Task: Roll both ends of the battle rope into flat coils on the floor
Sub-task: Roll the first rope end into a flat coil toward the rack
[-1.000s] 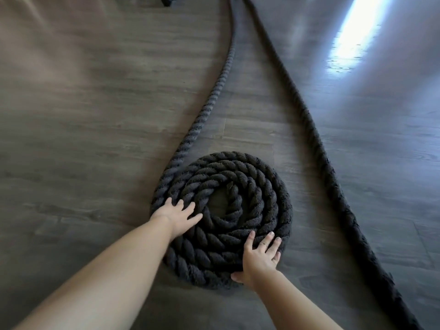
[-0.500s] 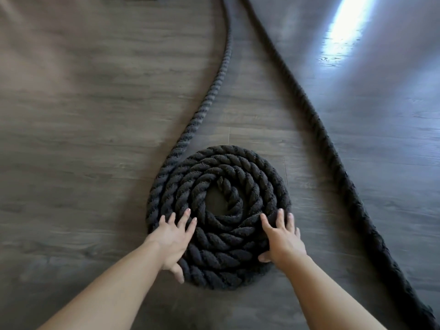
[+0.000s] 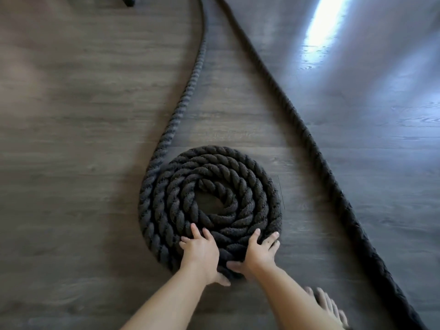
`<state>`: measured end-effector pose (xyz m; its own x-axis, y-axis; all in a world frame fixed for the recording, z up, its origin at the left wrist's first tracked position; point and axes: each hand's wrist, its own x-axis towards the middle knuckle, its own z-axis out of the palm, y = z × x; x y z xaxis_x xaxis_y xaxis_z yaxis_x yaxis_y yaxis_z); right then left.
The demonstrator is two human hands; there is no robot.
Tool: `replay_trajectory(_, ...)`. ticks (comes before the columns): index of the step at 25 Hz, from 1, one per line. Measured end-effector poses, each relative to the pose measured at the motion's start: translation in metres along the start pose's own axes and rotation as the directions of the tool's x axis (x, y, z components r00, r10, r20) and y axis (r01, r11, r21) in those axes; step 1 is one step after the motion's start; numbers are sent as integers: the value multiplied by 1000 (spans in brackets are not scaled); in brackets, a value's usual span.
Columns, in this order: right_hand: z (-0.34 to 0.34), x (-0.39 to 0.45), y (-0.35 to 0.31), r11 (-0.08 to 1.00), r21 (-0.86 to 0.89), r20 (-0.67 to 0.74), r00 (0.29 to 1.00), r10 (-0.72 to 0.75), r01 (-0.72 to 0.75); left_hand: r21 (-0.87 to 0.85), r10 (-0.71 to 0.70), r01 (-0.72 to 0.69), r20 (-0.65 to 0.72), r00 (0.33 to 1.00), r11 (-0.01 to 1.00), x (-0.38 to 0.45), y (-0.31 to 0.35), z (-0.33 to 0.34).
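— Where is the rope?
— The coil (image 3: 210, 208) lies flat on the wooden floor (image 3: 71, 163). One strand (image 3: 188, 91) runs away from its left edge; another length (image 3: 309, 139) lies apart on its right.
— And the hands?
— Both rest on the coil's near edge. The left hand (image 3: 200, 254) and right hand (image 3: 258, 252) lie with fingers spread over the outer turns, thumbs under the rim, gripping nothing.
— Anything else?
— A bare foot (image 3: 329, 306) near the coil, blurred.

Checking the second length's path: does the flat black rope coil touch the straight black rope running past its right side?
Apart. The head view shows bare grey wood floor between the flat black rope coil and the straight black rope along the coil's whole right side.
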<state>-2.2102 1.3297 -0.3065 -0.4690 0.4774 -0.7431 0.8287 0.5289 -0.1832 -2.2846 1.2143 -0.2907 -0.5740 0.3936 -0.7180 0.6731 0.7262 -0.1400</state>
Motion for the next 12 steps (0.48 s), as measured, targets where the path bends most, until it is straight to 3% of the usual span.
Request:
replay_trajectory(4, -4, 19, -10, 999, -45, -51, 998, 23, -26, 219, 313, -282, -120, 942, 934, 16, -50, -31)
replay_trajectory(9, -23, 30, -6, 985, -168, -13, 999, -37, 34, 333, 186, -190, 44, 982, 924, 42, -130, -27)
replay_trajectory(12, -44, 44, -2, 968, -220, -6, 992, -127, 122, 324, 201, -198, 25, 979, 925, 53, -129, -23)
